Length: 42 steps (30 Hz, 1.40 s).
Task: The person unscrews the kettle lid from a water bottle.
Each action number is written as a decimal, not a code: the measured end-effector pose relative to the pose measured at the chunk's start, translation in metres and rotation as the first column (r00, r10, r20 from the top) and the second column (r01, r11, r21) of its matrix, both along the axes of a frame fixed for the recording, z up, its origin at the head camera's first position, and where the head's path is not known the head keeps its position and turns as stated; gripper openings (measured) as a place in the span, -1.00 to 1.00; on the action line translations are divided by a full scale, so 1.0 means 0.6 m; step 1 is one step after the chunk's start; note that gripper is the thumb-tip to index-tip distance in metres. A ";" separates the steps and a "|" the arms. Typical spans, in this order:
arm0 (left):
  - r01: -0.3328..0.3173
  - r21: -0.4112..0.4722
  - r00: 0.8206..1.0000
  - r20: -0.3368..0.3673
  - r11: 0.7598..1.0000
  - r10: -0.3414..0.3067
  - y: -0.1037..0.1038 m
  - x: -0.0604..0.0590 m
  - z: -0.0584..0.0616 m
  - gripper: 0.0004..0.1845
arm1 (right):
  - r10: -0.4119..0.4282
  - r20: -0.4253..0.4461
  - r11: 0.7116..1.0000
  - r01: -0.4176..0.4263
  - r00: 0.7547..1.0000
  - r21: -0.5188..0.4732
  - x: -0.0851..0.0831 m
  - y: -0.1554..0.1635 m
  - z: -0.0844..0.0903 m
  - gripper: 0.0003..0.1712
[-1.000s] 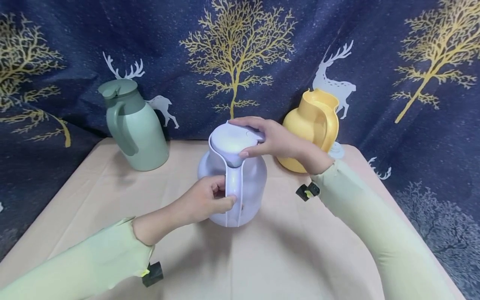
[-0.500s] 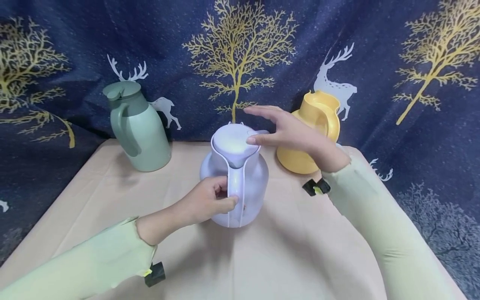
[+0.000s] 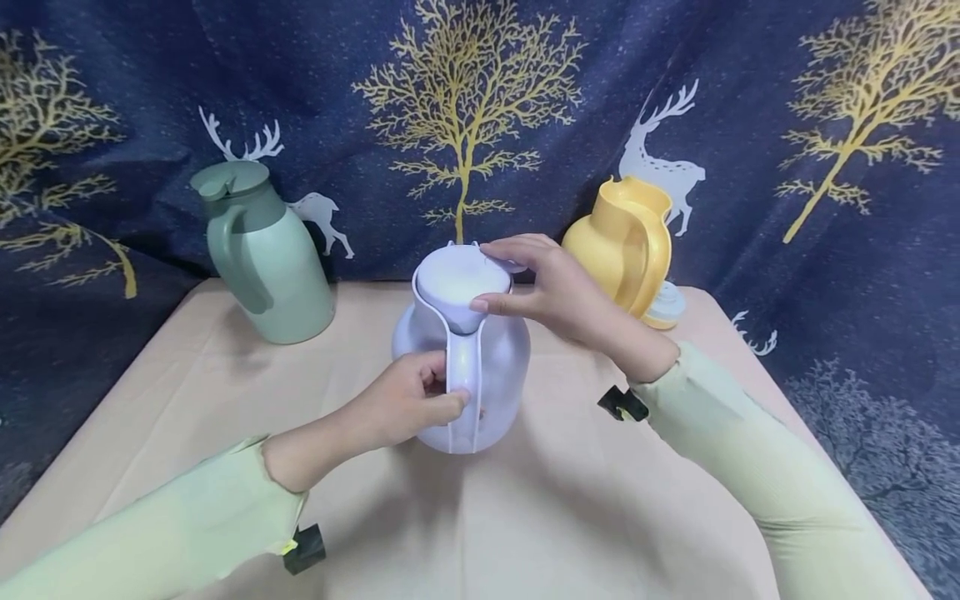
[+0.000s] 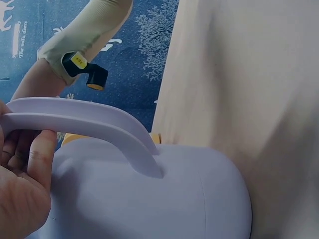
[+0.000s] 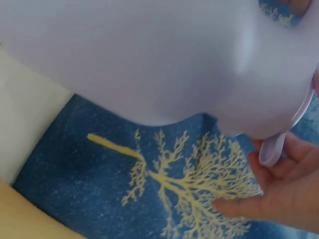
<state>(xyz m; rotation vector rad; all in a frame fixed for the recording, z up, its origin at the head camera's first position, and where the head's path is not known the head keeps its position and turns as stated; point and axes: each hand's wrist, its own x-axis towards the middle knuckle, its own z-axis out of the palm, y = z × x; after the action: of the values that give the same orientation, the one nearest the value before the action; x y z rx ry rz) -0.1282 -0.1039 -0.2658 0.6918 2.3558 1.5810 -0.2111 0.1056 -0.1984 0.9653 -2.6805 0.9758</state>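
In the middle of the head view a lavender thermos jug (image 3: 510, 375) stands upright, handle towards me. My left hand (image 3: 408, 400) grips its handle (image 3: 463, 367), thumb lying across the near face; the left wrist view shows the fingers curled under the handle (image 4: 75, 122). Seated in the jug's mouth is a round lavender lid (image 3: 457, 279). My right hand (image 3: 558, 287) holds the lid's right side, thumb at the near edge and fingertips at the far edge. A small lavender tab (image 5: 271, 149) shows between the right fingers in the right wrist view.
To the left at the back stands a green thermos jug (image 3: 273, 258) with its lid on. A yellow jug (image 3: 615, 250), open at the top, stands behind my right forearm. Beside it lies a pale round lid (image 3: 666, 304). A dark patterned cloth (image 3: 300, 50) hangs behind the table (image 3: 360, 533).
Half a second ago my right hand was lifted and spread at the lid's right side; now it has come back down onto the lid. My left hand keeps its grip on the handle.
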 end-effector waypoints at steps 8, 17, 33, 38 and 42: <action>0.009 0.023 1.000 -0.005 1.000 -0.009 -0.001 0.001 -0.001 -0.69 | 0.247 0.159 0.963 -0.261 0.956 0.072 -0.057 0.021 0.015 -0.26; 0.009 0.031 1.000 -0.008 0.999 -0.009 0.000 0.000 -0.004 -0.72 | 0.356 0.296 0.908 -0.403 0.886 0.113 -0.077 0.032 0.037 -0.17; 0.015 -0.006 1.000 0.008 1.000 -0.014 0.000 -0.004 -0.001 -0.70 | 0.030 -0.077 0.999 -0.027 0.997 0.029 0.006 -0.004 -0.006 -0.21; 0.020 0.001 1.000 -0.001 1.000 -0.020 -0.001 -0.005 -0.002 -0.72 | 0.189 0.084 0.980 -0.193 0.978 0.045 -0.023 0.012 0.003 -0.21; 0.019 0.004 1.000 0.001 1.000 -0.019 0.001 -0.004 -0.002 -0.71 | 0.320 0.201 0.940 -0.337 0.926 0.057 -0.049 0.026 0.014 -0.19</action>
<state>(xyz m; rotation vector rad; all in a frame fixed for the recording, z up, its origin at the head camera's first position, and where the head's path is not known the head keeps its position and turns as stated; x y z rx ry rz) -0.1308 -0.1035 -0.2668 0.7114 2.3392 1.5783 -0.2402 0.1213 -0.1901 1.4485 -2.7934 1.0594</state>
